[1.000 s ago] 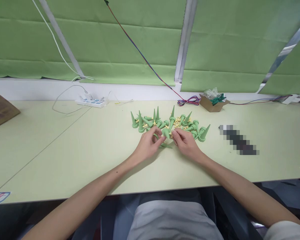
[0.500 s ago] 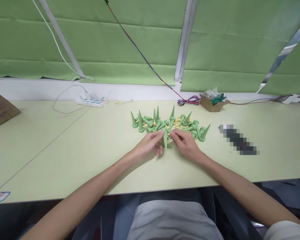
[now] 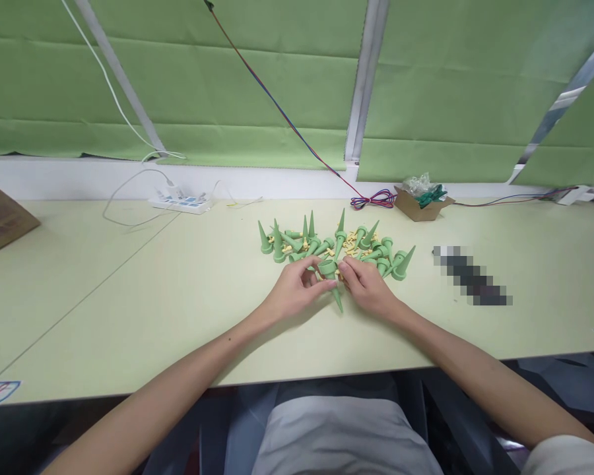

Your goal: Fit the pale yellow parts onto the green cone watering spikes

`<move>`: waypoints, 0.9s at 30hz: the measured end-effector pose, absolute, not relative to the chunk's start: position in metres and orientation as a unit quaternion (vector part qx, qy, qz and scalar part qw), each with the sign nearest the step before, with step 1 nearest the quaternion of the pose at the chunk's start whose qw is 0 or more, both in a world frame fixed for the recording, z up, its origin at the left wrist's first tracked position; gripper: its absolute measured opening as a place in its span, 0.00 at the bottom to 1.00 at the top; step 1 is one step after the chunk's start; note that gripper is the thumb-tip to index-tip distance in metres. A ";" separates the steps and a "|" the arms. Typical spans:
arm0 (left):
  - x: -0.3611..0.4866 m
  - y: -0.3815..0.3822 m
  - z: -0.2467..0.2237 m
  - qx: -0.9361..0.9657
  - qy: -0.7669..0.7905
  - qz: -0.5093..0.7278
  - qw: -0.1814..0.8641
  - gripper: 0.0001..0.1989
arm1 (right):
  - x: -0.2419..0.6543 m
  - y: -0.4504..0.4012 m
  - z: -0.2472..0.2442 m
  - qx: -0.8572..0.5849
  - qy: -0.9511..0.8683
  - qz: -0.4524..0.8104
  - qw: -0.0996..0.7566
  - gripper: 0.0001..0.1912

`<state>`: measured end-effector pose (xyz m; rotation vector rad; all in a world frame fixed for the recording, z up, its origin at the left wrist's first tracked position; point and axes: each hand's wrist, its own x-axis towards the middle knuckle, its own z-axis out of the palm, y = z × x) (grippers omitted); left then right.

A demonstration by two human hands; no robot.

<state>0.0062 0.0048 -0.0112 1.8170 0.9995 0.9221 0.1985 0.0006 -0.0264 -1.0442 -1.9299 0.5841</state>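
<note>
My left hand (image 3: 301, 285) holds a green cone-shaped spike (image 3: 337, 300) by its wide collar, the pointed end aimed down toward me. Close on its right, my right hand (image 3: 365, 282) pinches at the collar's side, where a bit of yellow shows between the fingers. Beyond both hands lies a spread of green spikes, some standing point up, like the one at the left (image 3: 278, 245) and the one at the right (image 3: 404, 265). Small yellow pieces (image 3: 352, 243) are scattered among them.
On the table (image 3: 129, 316), a white power strip (image 3: 182, 203) lies at the back left. A small cardboard box (image 3: 422, 210) with plastic and green material stands at the back right, beside coiled wires (image 3: 375, 199). A pixelated dark object (image 3: 472, 277) lies at the right.
The held spike has been tilted, so its collar opening now shows and its tip points down to the right. My left thumb has come round its front.
</note>
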 end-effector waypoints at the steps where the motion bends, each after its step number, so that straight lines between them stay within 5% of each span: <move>1: 0.006 0.004 -0.012 0.740 0.398 0.379 0.388 0.20 | 0.198 0.000 -0.026 -0.415 -0.769 0.239 0.423 0.20; 14: 0.005 0.004 -0.015 0.817 0.336 0.413 0.220 0.11 | 0.197 0.000 -0.028 -0.404 -0.754 0.257 0.450 0.21; 22: 0.006 0.009 -0.016 0.770 0.383 0.430 0.277 0.10 | 0.198 0.000 -0.027 -0.406 -0.738 0.249 0.478 0.20; 27: 0.007 0.008 -0.010 0.714 0.404 0.371 0.435 0.15 | 0.198 0.000 -0.026 -0.402 -0.742 0.238 0.481 0.19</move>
